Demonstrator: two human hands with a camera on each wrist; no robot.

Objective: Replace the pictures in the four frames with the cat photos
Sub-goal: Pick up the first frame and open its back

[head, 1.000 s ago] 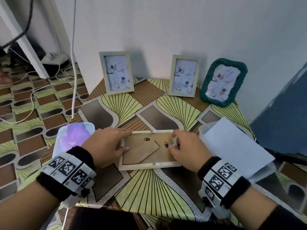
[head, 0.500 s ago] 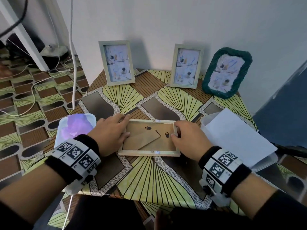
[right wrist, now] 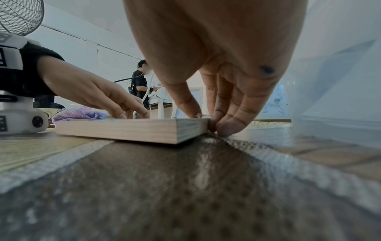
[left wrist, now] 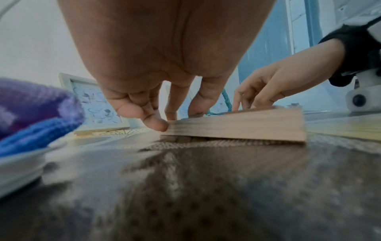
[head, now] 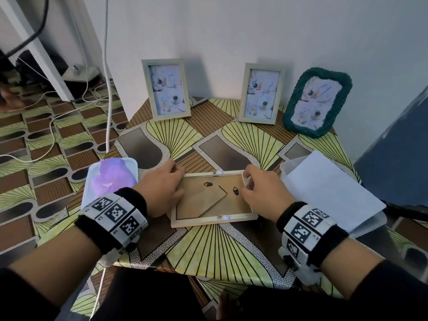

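Wooden and pale, the frame (head: 214, 198) lies face down on the patterned counter (head: 222, 246) between both hands, its brown backing board (head: 208, 200) up. Compared with a second ago the frame has stayed put; the right hand's (head: 261, 196) fingers (right wrist: 227, 125) have worked along the right edge and now pinch at a small tab there, thumb on top. The left hand (head: 159, 189) steadies the other end, its fingers (left wrist: 156, 121) curled against the edge. Judging by this, the backing is being unlatched and the old picture is not yet out. Three other frames, two pale (head: 166, 89) (head: 261, 93) and one green (head: 317, 101), stand at the wall with their old pictures. White sheets (head: 331, 193), perhaps the cat photos, lie face down in a tray at the right.
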